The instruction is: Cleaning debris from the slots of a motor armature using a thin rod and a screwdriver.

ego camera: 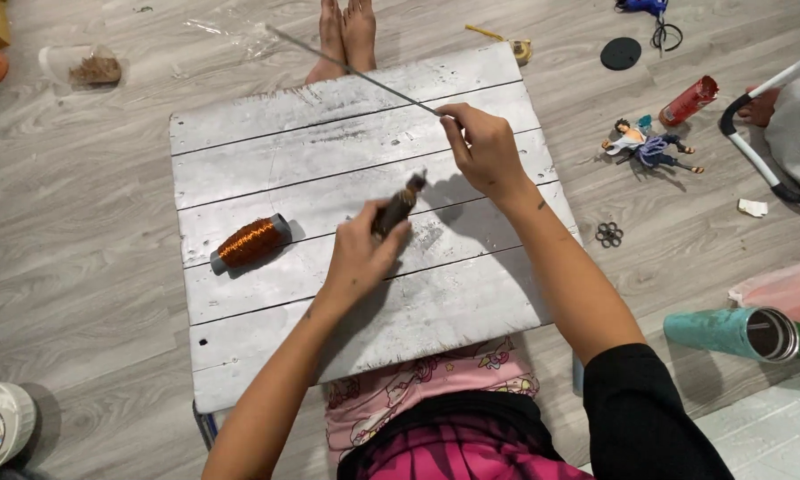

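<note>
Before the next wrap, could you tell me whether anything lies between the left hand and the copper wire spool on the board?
Nothing visible does. The left hand, holding a dark tool, and the copper wire spool are apart, with only bare white board between them.

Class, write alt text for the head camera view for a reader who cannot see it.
Over a low whitewashed plank table, the person's right hand pinches a thin grey metal rod while the left hand grips a dark stubby tool. A spool of copper-coloured wire lies on the table's left side.
</note>
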